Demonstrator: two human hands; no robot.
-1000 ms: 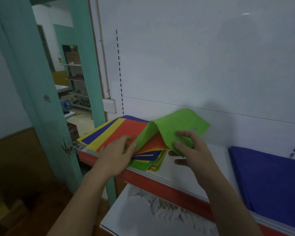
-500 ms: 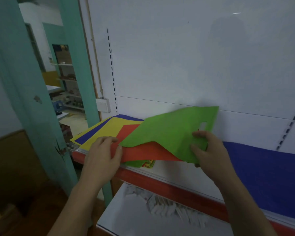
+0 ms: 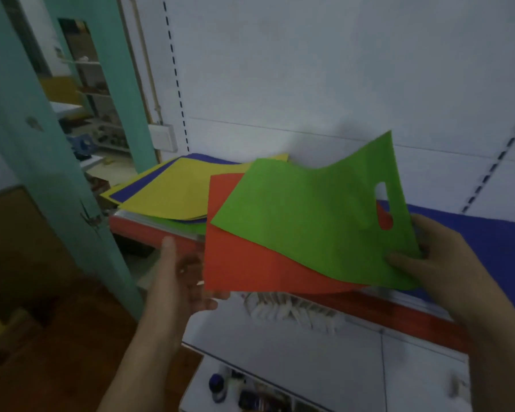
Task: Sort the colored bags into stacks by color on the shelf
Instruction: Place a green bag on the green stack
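While only one single-colour heap, the blue stack [image 3: 488, 242], lies at the right of the shelf [image 3: 399, 310], the mixed pile [image 3: 173, 194] at its left end shows yellow on top with blue and green edges beneath. Most of the sorting therefore appears to be left, and no green or red heap is visible on the shelf. The green bag [image 3: 315, 215] and red bag [image 3: 250, 269] are held in the air before the shelf edge, between pile and blue stack, green overlapping red. The right hand [image 3: 437, 263] pinches their right-hand edge, thumb on the green bag below its handle cut-out, the other fingers hidden beneath. The left hand [image 3: 184, 281] is held palm up at the red bag's lower left corner, fingers loosely extended under it and thumb raised clear. Whether they bear the bag cannot be told.
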